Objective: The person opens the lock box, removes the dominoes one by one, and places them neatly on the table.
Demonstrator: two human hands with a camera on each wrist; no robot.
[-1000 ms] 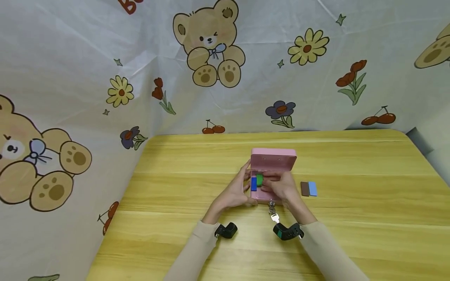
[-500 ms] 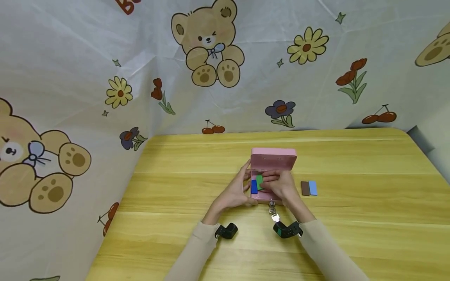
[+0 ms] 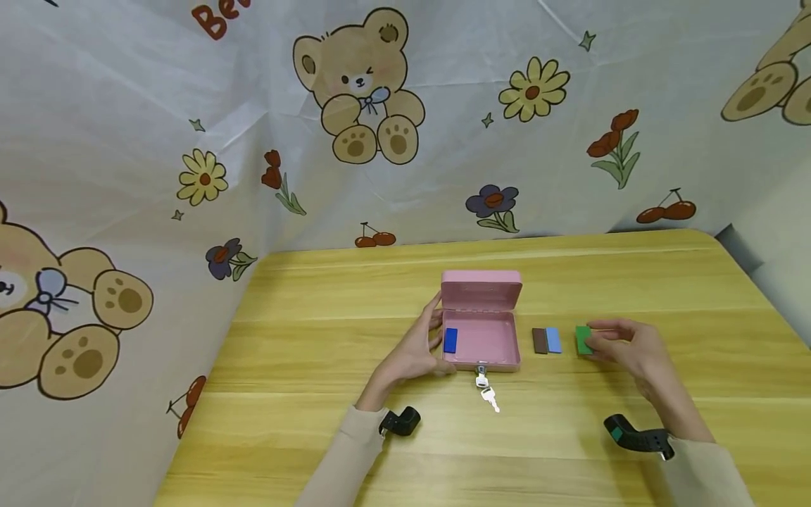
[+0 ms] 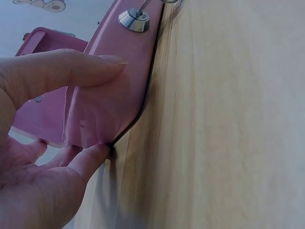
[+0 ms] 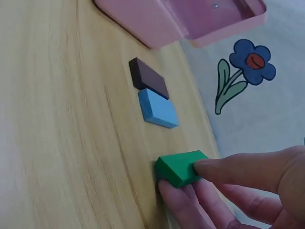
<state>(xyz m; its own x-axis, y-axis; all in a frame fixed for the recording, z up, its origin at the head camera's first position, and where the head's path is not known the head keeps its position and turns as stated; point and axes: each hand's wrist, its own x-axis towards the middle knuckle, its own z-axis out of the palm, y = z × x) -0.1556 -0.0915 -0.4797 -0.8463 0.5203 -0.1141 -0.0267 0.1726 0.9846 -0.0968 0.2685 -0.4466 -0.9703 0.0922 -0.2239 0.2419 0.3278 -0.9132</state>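
Observation:
My right hand (image 3: 636, 352) pinches a green block (image 5: 183, 167) between thumb and fingers, low over the table to the right of the other blocks. A pink metal cash box (image 3: 494, 338) stands with its lid (image 3: 481, 289) raised. My left hand (image 3: 415, 348) grips its left side, with the thumb on the front wall and the fingers round the corner in the left wrist view. Inside, against the left wall, lies a dark blue block (image 3: 450, 341). A brown block (image 5: 148, 78) and a light blue block (image 5: 158, 109) lie side by side on the table right of the box.
Keys (image 3: 489, 398) hang from the lock (image 4: 135, 20) at the box's front and lie on the wooden table (image 3: 317, 352). Behind the table hangs a white cloth (image 3: 443, 42) printed with bears and flowers.
My right hand has carried the green block out of the cash box and over to the right, past the brown and light blue blocks. My left hand keeps its grip on the box.

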